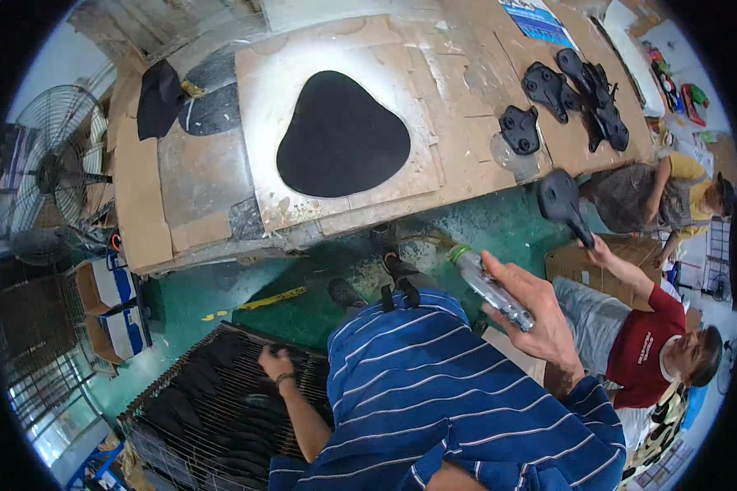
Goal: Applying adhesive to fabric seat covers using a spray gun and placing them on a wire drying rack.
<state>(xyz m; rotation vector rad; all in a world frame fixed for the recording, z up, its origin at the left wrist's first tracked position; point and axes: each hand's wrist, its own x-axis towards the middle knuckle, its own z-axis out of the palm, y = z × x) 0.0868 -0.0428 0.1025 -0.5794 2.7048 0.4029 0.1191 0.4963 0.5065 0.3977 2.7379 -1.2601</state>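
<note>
My right hand (540,315) is closed around a silver spray gun (491,286) with a green ring at its front end, held over the floor beside the table. On the table lies a black, rounded triangular sheet (344,135), flat on a whitish coated board (262,106). My left hand (277,360) is at the lower left, its fingers curled over a wire rack (246,409). Several dark, limp pieces (192,376) lie on that rack. What the left fingers grip, if anything, is too small to make out.
Black molded saddle-shaped parts (549,88) sit on the table's right side. A person in a red shirt (639,344) holds a black bicycle saddle (560,200) near the table edge; another person (684,192) stands behind. A large fan (53,172) stands at left, above a carton (110,307).
</note>
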